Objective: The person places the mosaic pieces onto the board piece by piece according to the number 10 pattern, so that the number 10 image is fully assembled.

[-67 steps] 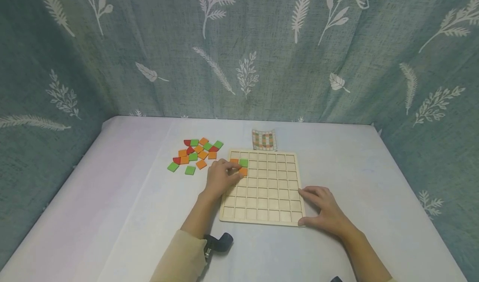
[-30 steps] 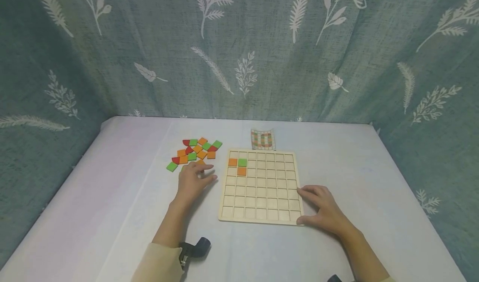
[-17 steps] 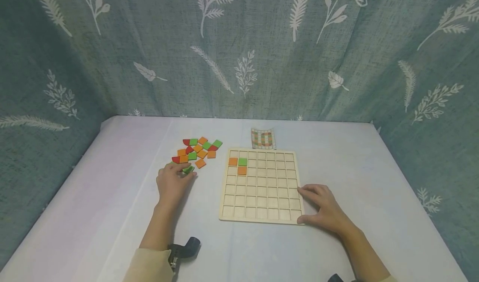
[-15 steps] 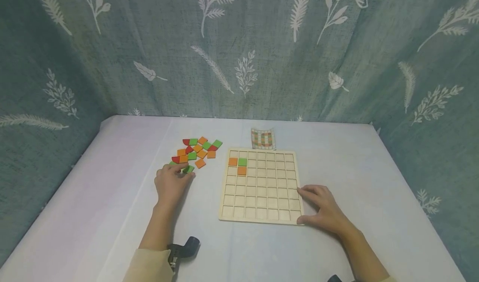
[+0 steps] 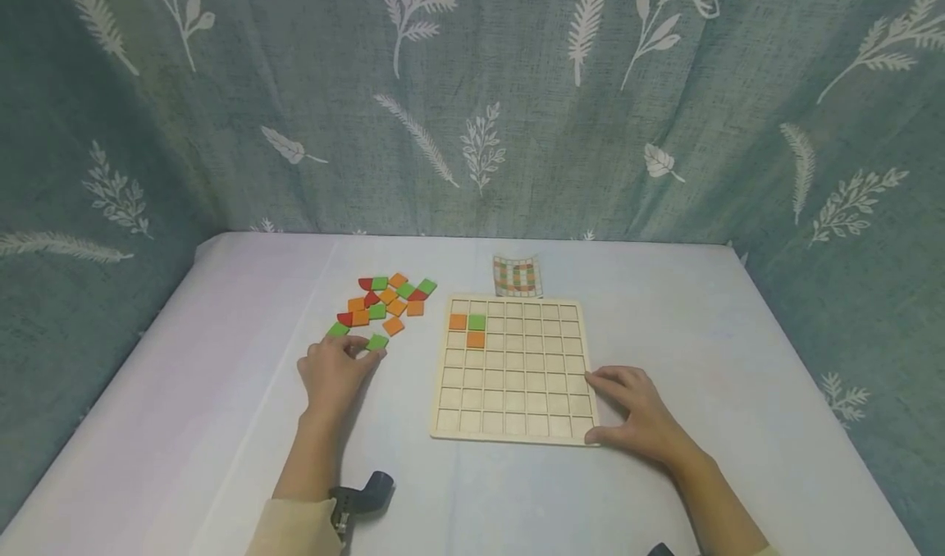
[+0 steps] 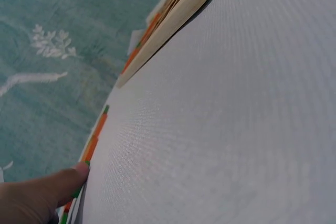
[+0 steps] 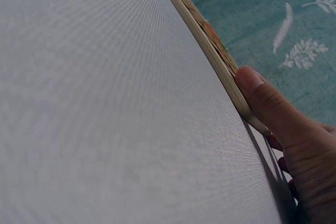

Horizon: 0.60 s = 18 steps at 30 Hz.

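In the head view my left hand (image 5: pixel 330 373) pinches a green square tile (image 5: pixel 377 342) between thumb and forefinger, low over the table beside the loose tiles. The left wrist view shows the thumb (image 6: pixel 71 182) against green; the other fingers are largely hidden. A wooden grid board (image 5: pixel 517 384) lies mid-table, with two orange tiles (image 5: pixel 476 339) and one green tile (image 5: pixel 477 322) in its upper left cells. My right hand (image 5: pixel 641 412) rests at the board's near right corner, thumb and forefinger spread apart along its edge. In the right wrist view the thumb (image 7: pixel 262 95) touches that edge.
Left of the board lie several loose orange (image 5: pixel 394 326), green (image 5: pixel 338 330) and red (image 5: pixel 344 319) tiles, close together. A small patterned card (image 5: pixel 517 275) is behind the board. Leaf-printed curtain (image 5: pixel 472 129) encloses the table's back and sides.
My left hand has left the board, moved left to the loose tiles and taken hold of a green tile, which has shifted slightly toward me. My right hand has stayed at the board.
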{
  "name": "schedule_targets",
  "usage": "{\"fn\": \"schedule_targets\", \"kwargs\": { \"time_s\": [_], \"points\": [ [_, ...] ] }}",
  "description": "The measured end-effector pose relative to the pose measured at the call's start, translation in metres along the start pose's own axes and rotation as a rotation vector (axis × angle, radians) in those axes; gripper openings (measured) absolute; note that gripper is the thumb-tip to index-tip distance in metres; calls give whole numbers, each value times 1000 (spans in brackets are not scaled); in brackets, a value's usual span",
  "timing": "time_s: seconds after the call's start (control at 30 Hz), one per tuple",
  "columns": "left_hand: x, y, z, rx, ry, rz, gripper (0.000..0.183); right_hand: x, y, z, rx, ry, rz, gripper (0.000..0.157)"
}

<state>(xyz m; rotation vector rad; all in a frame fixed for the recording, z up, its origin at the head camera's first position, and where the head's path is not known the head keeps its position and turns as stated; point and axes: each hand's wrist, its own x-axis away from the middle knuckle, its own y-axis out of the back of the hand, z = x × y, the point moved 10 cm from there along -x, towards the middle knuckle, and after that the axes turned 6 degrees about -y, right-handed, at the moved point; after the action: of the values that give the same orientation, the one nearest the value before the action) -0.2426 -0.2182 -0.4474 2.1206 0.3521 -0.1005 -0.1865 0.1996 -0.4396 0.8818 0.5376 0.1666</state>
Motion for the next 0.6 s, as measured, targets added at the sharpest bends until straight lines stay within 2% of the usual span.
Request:
{"fn": "schedule_targets", "kwargs": {
  "time_s": [0.23, 0.5, 0.6],
  "points": [
    [7, -2, -6, -1, -58, 4, 33, 0, 0, 0, -1, -6, 10, 80],
    [6, -5, -21, -7, -143, -18, 28, 0, 0, 0, 10, -6, 3, 80],
    [5, -6, -29, 21, -166, -13, 28, 0, 0, 0, 10, -8, 3, 81]
  ]
}}
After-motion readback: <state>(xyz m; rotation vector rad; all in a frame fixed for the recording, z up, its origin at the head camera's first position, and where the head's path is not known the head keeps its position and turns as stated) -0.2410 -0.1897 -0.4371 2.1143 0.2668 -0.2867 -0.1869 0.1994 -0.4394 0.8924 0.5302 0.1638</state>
